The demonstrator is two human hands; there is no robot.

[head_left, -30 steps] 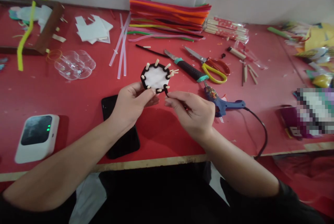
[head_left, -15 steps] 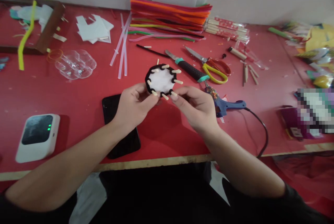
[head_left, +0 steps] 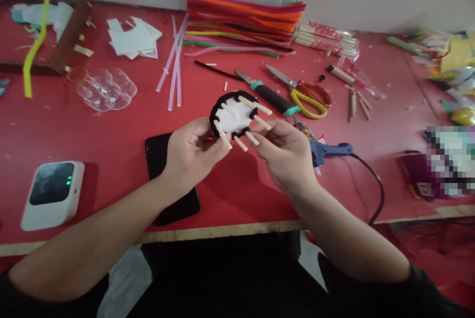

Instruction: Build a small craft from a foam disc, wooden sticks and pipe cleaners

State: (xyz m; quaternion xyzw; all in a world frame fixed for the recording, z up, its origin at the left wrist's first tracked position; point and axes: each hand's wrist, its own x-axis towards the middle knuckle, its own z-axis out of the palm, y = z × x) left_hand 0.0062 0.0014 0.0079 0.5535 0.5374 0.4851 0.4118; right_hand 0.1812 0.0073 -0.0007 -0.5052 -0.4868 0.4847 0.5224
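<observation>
Between my two hands, above the red table, is a small round craft piece [head_left: 243, 122] with a white base, a black fuzzy rim and several short pale wooden sticks standing up around its edge. My left hand [head_left: 195, 152] grips its left side, thumb at the front rim. On the right side, my right hand [head_left: 287, 155] pinches the rim between thumb and fingers. The piece is tilted, so its sticks lean toward the lower right. Some fingertips are hidden behind it. Under my left wrist lies a black phone [head_left: 178, 204].
Behind the hands lie a craft knife [head_left: 272, 96], scissors [head_left: 308, 95] and pipe cleaners [head_left: 241, 16]. A blue glue gun [head_left: 330, 150] with a cord rests at right. Clear glue sticks [head_left: 174, 66], white card scraps [head_left: 133, 38] and a white device [head_left: 54, 194] are at left.
The round piece has tipped over between my hands, so its sticks now show lengthwise and point to the lower right. Both hands keep their hold and have barely shifted.
</observation>
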